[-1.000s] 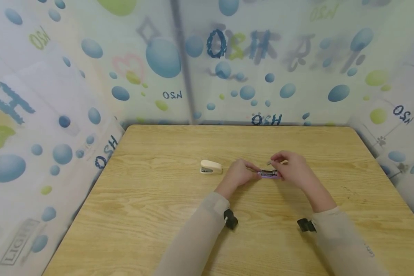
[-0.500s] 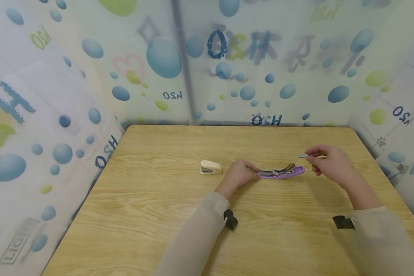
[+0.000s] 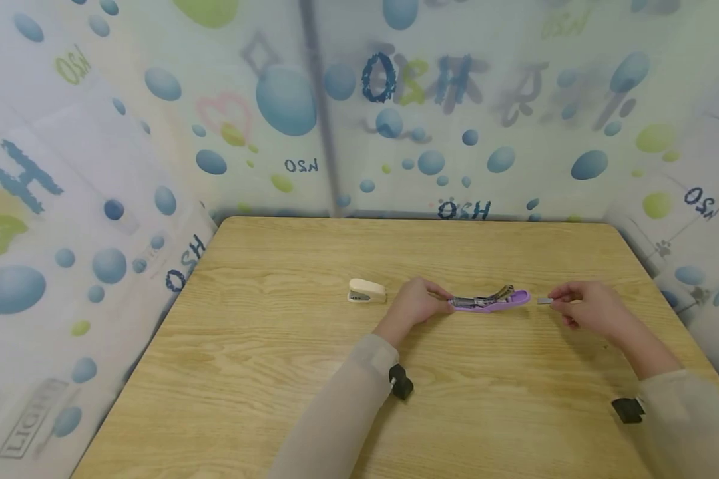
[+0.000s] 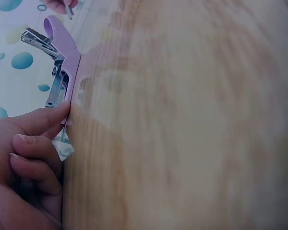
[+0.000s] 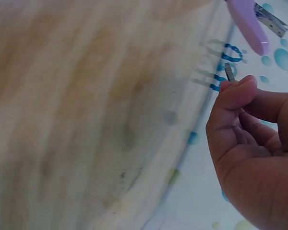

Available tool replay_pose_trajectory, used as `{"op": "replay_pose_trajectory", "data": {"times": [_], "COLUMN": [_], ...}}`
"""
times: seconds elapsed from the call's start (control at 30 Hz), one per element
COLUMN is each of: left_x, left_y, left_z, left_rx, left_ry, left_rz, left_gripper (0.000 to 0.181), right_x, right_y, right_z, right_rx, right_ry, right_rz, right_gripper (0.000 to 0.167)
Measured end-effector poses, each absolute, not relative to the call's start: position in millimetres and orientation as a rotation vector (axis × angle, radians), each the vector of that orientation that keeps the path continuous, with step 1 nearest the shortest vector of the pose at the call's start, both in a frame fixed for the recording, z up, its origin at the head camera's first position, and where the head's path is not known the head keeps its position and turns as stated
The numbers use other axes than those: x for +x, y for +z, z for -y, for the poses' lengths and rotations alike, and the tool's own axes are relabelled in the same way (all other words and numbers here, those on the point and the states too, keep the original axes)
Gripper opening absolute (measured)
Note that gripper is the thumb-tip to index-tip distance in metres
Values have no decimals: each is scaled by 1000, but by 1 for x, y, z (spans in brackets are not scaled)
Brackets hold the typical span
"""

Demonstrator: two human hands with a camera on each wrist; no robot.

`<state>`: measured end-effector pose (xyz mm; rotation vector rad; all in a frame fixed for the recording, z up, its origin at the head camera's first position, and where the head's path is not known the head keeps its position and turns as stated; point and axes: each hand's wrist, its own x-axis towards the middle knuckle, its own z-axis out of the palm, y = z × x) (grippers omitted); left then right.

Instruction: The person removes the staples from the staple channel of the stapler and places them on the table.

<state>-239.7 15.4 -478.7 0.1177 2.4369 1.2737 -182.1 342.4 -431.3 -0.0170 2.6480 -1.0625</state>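
A purple stapler (image 3: pixel 497 307) lies opened out on the table, its metal magazine tilted up near the right end. At its left end my left hand (image 3: pixel 418 303) grips it between thumb and fingers. The left wrist view shows the purple body (image 4: pixel 62 38) standing out beyond those fingertips. Off the stapler's right end, my right hand (image 3: pixel 593 309) pinches a short grey strip of staples (image 3: pixel 544 301) between thumb and forefinger. The strip points left, a small gap from the purple tip. In the right wrist view the strip (image 5: pixel 229 72) sticks out past the fingertips.
A small cream stapler (image 3: pixel 367 291) sits on the wooden table (image 3: pixel 263 346), left of my left hand. Patterned curtains (image 3: pixel 395 166) with blue and green dots hang behind the table and at both sides.
My right hand, with the staple strip, has moved right from over the purple stapler, then lower to level with its right end. The left hand has stayed on the stapler.
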Motion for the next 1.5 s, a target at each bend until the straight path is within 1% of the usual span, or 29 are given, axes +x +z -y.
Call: {"op": "replay_pose_trajectory", "data": {"times": [0.23,0.67,0.93,1.5], "left_x": [-239,-240,-239,-238], "left_y": [-479,-479,-480,-479], "left_z": [-17,-16,-16,-17], "left_rx": [116,115,103,110], "left_ry": [1276,1285,1281,1269], "left_rz": [-2430,-2434,-2442,-2442], "left_gripper": [16,17,13,16], "right_x": [-176,-179,-179,-182], "right_y": [-444,-447,-445,-450], "right_z": [-347,-344,-342,-345], "right_rx": [-91,-82,-89,-99], "right_ry": [-1043,-939,-909,-834], "right_rz": [-2668,-2699,-2707,-2734], "right_gripper": [26,26,24,24]}}
